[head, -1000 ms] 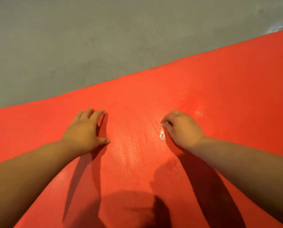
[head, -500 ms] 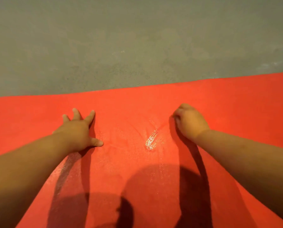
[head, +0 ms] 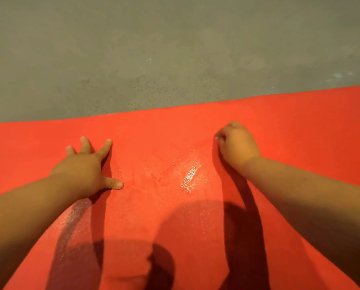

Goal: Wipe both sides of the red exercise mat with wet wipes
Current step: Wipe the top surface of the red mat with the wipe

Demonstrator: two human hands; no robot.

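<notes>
Head view: left hand [head: 84, 170], fingers spread, presses flat on the red mat [head: 300, 126]. Right hand [head: 237, 143] is fisted on the mat, a white scrap barely visible inside; wet streaks [head: 190, 176] glisten between them.

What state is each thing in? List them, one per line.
Red exercise mat: unrolled flat on the floor, wet sheen in the middle.
Wet streak: glistening between the two hands.
Left hand: open, fingers spread, palm pressed on the mat.
Right hand: closed in a fist on the mat; a white speck shows at the fingers, wipe not clearly visible.
Floor: grey, bare.
</notes>
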